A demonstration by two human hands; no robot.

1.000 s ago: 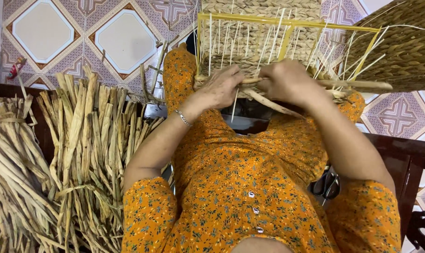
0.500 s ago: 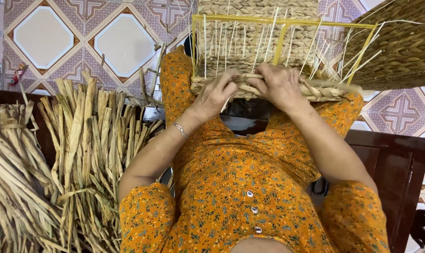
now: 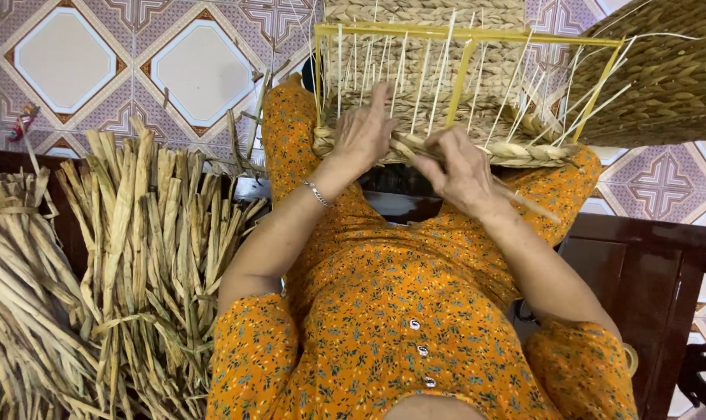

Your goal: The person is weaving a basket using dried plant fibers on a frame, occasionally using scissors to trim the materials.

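Since the earlier frame both hands have drawn closer together at the near edge of the basket frame [image 3: 462,35], and the left hand [image 3: 362,136] now reaches higher against the upright strands.

Left hand: fingers extended and nearly flat, pressed on the pale upright strands [image 3: 423,85] and the woven wall behind them; no closed grip is visible. A bracelet [image 3: 316,193] sits at the wrist.

Right hand [image 3: 463,173]: fingers curled round a twisted fibre strand [image 3: 524,201], which runs out toward the right knee; its other end meets the braided row [image 3: 516,152] at the frame's near edge.

The work rests on the lap, across the knees of the person in the orange floral dress [image 3: 392,311].

Progress, as judged: the far part of the wall is woven and one thick braided row lies along the near edge; much of the uprights stands bare between yellow bars, so most of the weaving on this face appears outstanding.

Bundles of dried reed [image 3: 135,257] lie at the left on the tiled floor [image 3: 205,70]. A finished woven piece [image 3: 664,70] occupies the upper right corner.
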